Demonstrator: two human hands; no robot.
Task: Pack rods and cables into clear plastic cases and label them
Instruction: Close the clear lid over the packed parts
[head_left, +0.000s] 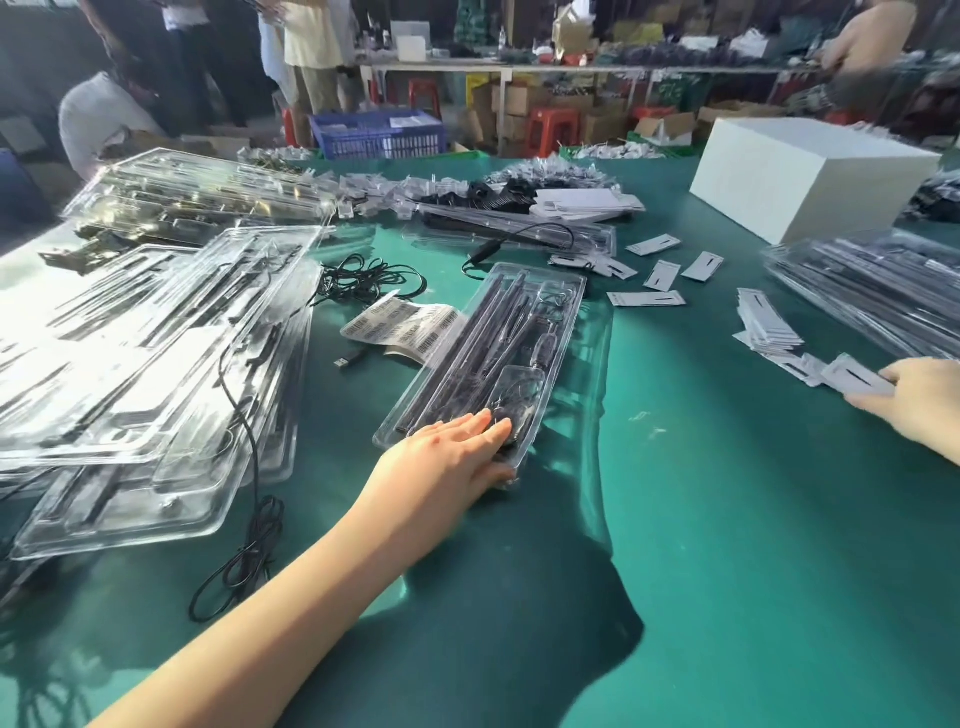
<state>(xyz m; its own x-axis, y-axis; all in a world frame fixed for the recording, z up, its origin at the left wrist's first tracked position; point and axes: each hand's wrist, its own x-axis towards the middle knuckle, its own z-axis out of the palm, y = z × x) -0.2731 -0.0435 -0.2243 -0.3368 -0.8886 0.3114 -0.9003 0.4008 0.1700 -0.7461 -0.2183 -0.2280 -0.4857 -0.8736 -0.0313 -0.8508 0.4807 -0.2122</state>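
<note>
A clear plastic case (498, 338) lies in the middle of the green table, filled with black rods and a coiled cable. My left hand (441, 457) rests flat on its near end, fingers straight, thumb at the case's edge. At the far right my right hand (919, 400) pinches a small white card insert (857, 375) at the near end of a row of such cards (769, 327). A strip of barcode labels (405, 325) lies just left of the case. Loose black cables (363, 280) lie beyond the labels.
Stacks of clear cases (135, 364) cover the table's left side, with a cable (254, 519) trailing off them. More filled cases (872, 291) are stacked at the right. A white box (810, 176) stands at the back right. People and a blue crate (379, 135) are behind the table.
</note>
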